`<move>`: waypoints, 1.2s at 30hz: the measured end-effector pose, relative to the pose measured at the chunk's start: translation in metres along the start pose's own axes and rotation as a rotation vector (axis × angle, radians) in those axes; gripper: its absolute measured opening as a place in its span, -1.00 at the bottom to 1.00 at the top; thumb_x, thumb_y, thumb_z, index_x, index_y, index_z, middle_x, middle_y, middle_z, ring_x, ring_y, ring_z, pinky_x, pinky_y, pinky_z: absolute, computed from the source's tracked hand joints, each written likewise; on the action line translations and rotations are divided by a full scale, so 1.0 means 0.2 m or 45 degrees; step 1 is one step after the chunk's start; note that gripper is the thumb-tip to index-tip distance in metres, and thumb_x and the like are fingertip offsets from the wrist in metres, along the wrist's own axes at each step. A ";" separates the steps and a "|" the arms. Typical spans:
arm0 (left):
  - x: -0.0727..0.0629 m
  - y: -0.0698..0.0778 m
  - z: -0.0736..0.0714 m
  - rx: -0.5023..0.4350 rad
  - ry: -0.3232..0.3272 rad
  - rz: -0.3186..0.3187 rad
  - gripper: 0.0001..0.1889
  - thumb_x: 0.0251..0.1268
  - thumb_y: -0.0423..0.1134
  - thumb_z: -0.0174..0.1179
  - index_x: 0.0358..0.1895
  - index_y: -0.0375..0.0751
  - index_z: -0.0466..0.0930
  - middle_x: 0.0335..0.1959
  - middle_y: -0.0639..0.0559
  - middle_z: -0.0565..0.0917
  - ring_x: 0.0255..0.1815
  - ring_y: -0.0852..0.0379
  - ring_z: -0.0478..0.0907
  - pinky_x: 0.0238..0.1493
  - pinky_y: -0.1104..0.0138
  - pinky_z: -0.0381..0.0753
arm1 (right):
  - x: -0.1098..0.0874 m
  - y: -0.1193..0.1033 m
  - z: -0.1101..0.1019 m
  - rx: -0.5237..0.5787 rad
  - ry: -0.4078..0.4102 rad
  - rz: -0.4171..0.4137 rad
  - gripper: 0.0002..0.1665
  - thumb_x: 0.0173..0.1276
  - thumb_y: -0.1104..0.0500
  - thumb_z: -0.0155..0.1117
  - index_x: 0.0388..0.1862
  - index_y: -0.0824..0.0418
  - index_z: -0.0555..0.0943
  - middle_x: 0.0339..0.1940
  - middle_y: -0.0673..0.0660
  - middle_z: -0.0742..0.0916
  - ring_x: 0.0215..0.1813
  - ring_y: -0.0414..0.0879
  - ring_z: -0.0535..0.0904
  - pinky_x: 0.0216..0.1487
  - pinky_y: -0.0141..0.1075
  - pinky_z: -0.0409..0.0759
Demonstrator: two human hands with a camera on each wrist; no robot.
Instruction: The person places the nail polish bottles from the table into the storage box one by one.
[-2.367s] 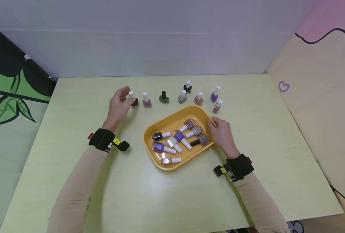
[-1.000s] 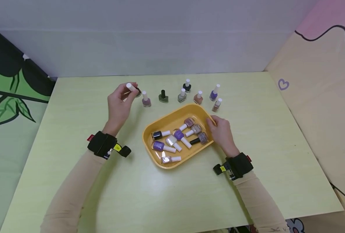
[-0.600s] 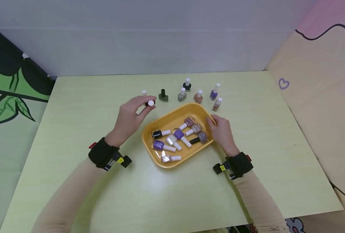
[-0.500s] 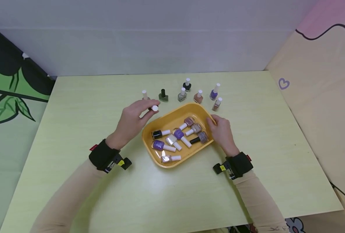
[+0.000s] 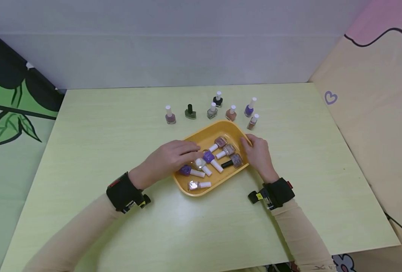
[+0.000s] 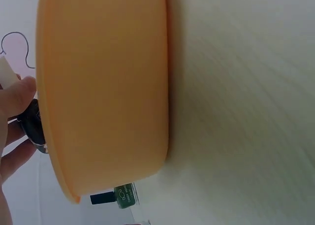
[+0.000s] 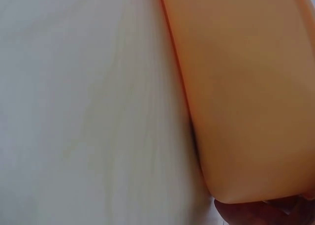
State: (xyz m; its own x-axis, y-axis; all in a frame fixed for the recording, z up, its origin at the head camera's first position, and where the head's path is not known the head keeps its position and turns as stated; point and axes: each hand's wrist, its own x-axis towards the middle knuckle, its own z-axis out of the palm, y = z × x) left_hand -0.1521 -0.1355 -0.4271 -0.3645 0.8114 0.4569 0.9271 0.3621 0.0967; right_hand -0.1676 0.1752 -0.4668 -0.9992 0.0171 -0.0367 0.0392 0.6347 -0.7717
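Between the left fingers, pinched, sits a white-capped dark glass bottle, partly hidden. Right fingers grip the yellow plastic tray.

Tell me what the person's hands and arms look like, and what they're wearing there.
The sleeves are long and beige. Over each cuff sits a wide black wristband with a small red tag, a yellow label and a little black block. The left hand and right hand wear no gloves.

Smooth glossy plastic tray, shiny glass-looking bottles, smooth plastic caps, table I read over the feed as wood grain, soft sheen, matt cloth sleeves, matt fabric-looking wrist straps
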 end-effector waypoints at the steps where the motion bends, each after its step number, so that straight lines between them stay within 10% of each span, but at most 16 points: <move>1: 0.00 0.01 0.00 0.020 -0.027 0.035 -0.47 0.02 -0.44 0.56 0.14 -0.20 0.71 0.09 -0.11 0.75 0.14 -0.05 0.69 0.21 0.11 0.68 | 0.00 0.00 0.00 0.001 -0.003 0.002 -0.58 0.67 0.12 0.08 0.26 0.38 0.63 -0.06 0.31 0.75 -0.22 0.05 0.56 -0.35 -0.38 0.39; 18: 0.03 0.09 0.03 0.455 -0.493 0.336 -0.62 0.30 -0.27 0.43 0.18 -0.02 0.70 0.13 0.03 0.71 0.22 0.07 0.61 0.34 0.21 0.57 | 0.00 0.01 0.00 0.002 0.036 -0.027 -0.62 0.65 0.15 0.12 0.18 0.39 0.67 -0.20 0.29 0.74 -0.28 0.03 0.53 -0.38 -0.40 0.35; 36: 0.06 0.13 0.04 0.371 -0.657 0.154 -0.73 0.41 -0.21 0.35 0.12 0.00 0.74 -0.02 0.10 0.73 0.08 0.08 0.60 0.21 0.23 0.64 | 0.00 0.01 0.01 0.008 0.031 0.012 -0.60 0.65 0.13 0.12 0.22 0.38 0.65 -0.09 0.31 0.75 -0.18 0.07 0.55 -0.28 -0.35 0.41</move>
State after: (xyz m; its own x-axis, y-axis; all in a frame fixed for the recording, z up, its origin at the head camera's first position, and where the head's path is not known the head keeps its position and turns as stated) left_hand -0.1331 -0.1120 -0.4265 -0.3207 0.9461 -0.0458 0.9292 0.3048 -0.2091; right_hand -0.1680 0.1742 -0.4691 -0.9987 0.0415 -0.0287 0.0484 0.6295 -0.7755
